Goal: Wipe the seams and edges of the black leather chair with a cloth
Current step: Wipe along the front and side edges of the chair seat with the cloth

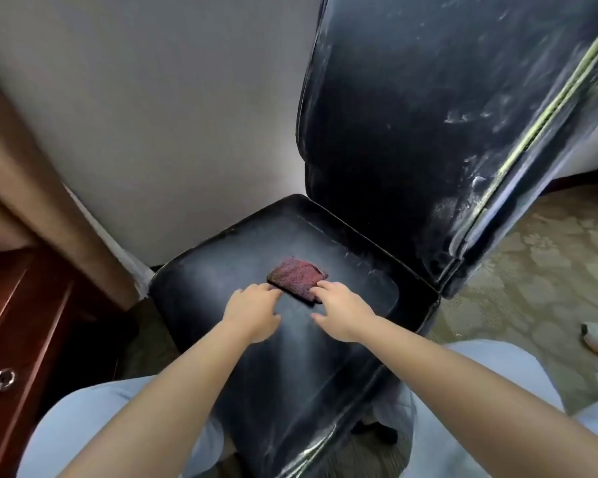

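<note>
Reddish-purple and nubbly, the folded cloth [297,279] lies flat near the middle of the black leather chair [411,132] seat, its dark underside showing along the near edge. I judge it light, soft and limp: a folded pad that will sag and open out if lifted by one corner.

My left hand [252,310] is spread palm down, fingers loosely open, fingertips touching or just short of the cloth's near left corner; I cannot tell which. My right hand [340,310] is likewise open, fingertips at the near right edge of the cloth, thumb splayed toward the middle. Neither hand has closed on anything.

Recommended hold: pinch the near edge through all folded layers, thumb beneath and fingers on top, so the pad stays square. Either hand is placed to do it.

Condition of the chair: the seat surface looks smooth and glossy, likely slippery, so the cloth may skid ahead of the fingers rather than lift. Pale dust or scuffing streaks the backrest, heaviest along its right side beside the light piping seam [532,132]. The seat's piped edge [377,243] near the backrest also shows pale residue. Wiping of seams appears not yet begun.
</note>
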